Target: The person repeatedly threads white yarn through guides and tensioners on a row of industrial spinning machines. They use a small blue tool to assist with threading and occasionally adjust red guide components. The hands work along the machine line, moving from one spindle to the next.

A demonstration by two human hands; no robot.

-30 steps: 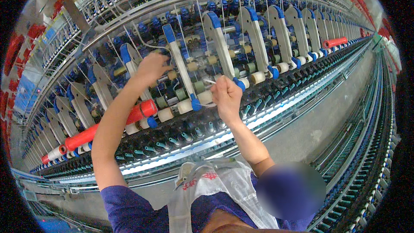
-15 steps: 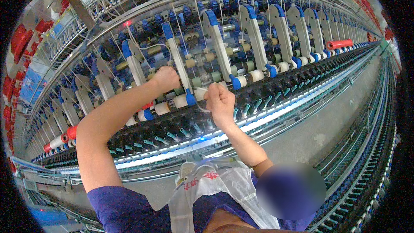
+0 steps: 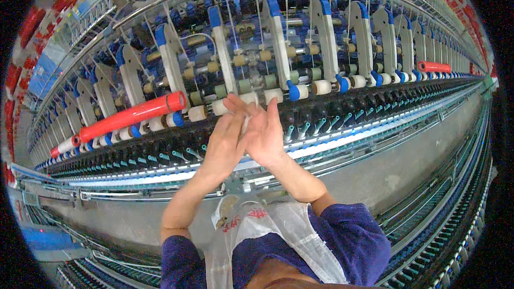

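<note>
My left hand [image 3: 225,142] and my right hand [image 3: 263,136] are together, palm against palm, in front of the spinning machine's rollers. Their fingers are stretched out, and the right thumb points up, apart from the rest. A thin white strand [image 3: 246,124], probably fibre, shows between the palms; how firmly it is held is hidden. Just beyond the fingertips lie white rollers [image 3: 249,98], partly covered by my hands. Grey arms with blue ends, such as this pressure arm [image 3: 224,53], rise behind them.
A long red tube [image 3: 131,115] lies across the rollers at left, with a red and white one [image 3: 65,146] past its end. Another red tube [image 3: 435,67] rests at far right. Below run dark spindles with teal tips [image 3: 319,127] and a pale rail [image 3: 332,138]. Concrete floor [image 3: 369,168] lies beneath.
My left hand, a fist up by the pressure arms before, has come down and right to meet my right hand. Both hands have unfolded. My view has shifted slightly, and the long red tube is uncovered.
</note>
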